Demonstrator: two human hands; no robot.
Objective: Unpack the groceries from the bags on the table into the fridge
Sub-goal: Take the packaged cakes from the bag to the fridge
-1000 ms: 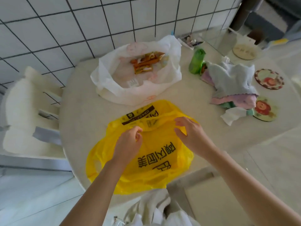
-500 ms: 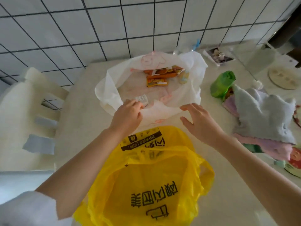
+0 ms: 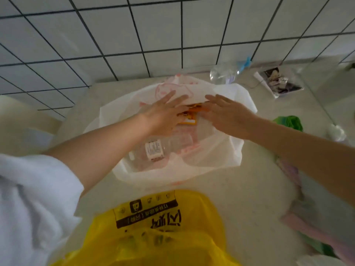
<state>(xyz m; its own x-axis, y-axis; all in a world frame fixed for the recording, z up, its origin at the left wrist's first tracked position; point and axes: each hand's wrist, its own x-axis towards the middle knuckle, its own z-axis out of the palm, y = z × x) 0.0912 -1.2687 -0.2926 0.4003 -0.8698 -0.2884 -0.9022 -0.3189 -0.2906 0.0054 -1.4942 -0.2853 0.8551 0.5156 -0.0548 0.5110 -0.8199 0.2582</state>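
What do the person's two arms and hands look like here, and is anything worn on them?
Both hands are bare, with no gloves, rings or watch visible. The left hand belongs to an arm whose forearm is uncovered; a loose white sleeve of soft fabric is pushed up near the elbow. The right hand leads to an arm uncovered as far as the picture shows; no sleeve is visible there.

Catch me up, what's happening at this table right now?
A person is unpacking groceries. Both hands are inside the white bag: the left hand and right hand reach with spread fingers toward the orange packets. A clear labelled package lies in the same bag. The yellow bag sits nearer, untouched. Nothing looks gripped yet.
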